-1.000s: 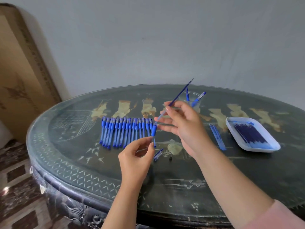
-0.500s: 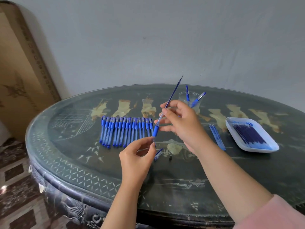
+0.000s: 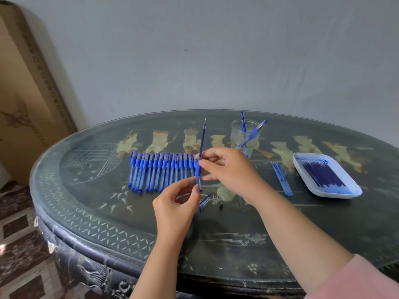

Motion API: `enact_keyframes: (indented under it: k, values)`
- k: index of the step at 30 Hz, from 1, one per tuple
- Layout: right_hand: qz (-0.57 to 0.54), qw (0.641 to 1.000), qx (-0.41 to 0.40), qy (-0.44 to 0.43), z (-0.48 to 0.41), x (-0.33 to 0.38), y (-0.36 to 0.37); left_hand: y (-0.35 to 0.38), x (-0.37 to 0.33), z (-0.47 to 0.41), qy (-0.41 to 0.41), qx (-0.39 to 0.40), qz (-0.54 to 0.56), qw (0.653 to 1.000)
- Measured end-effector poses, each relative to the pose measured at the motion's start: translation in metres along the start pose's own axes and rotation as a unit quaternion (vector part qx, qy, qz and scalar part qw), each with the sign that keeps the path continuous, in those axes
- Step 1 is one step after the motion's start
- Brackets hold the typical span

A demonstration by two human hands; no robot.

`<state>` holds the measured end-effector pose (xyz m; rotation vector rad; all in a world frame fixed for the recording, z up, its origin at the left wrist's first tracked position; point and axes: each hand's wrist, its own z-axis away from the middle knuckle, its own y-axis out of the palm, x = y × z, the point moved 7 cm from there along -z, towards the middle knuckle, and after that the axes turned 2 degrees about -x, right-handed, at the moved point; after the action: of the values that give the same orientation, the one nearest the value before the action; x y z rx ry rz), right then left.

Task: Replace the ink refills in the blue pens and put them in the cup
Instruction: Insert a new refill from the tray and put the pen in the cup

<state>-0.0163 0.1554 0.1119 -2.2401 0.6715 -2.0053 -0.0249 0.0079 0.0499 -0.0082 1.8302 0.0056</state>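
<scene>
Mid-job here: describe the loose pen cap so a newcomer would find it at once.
On the dark oval table, find the row of blue pens lying side by side. Off the row's right end, nearer the person, the loose cap lies alone beside the left hand. Unlike the full pens it is a short stub, with a tiny black piece to its right.

Home room, ornate inlaid oval table [image 3: 90,214], patterned floor tiles [image 3: 19,229]
</scene>
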Motion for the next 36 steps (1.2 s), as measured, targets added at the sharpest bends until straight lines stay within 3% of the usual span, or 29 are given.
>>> enact_keyframes:
  k: [5, 8, 12, 19, 21, 24, 27, 29, 36]
  values:
    - [-0.001, 1.0, -0.009, 0.016, 0.01, -0.01, -0.012, -0.002, 0.001, 0.0, -0.006, -0.008, 0.005, 1.0]
    - [0.119, 0.991, -0.027, 0.047, 0.022, -0.036, -0.028, -0.003, 0.002, -0.001, -0.01, -0.013, 0.004, 1.0]
    - [0.253, 0.961, 0.012, 0.11, 0.038, -0.076, -0.027, -0.003, 0.003, -0.001, -0.012, -0.012, 0.008, 1.0]
    - [0.305, 0.951, -0.015, 0.053, 0.04, -0.082, -0.016, -0.001, 0.006, -0.001, -0.013, 0.0, 0.006, 1.0]
    - [0.273, 0.96, -0.042, 0.052, 0.041, -0.083, -0.019, 0.0, 0.005, -0.001, -0.004, 0.012, 0.0, 1.0]
    - [0.088, 0.985, -0.124, 0.08, 0.044, -0.075, -0.034, 0.003, 0.003, -0.001, 0.022, 0.031, -0.011, 0.999]
    - [-0.129, 0.977, -0.15, 0.084, 0.045, -0.054, -0.04, 0.007, 0.0, 0.0, 0.061, 0.046, -0.032, 0.997]
    - [-0.207, 0.965, -0.15, 0.063, 0.044, -0.038, -0.041, 0.009, -0.002, 0.001, 0.092, 0.056, -0.049, 0.993]
    - [-0.197, 0.969, -0.141, 0.039, 0.044, -0.017, -0.04, 0.014, -0.004, 0.003, 0.154, 0.076, -0.079, 0.982]
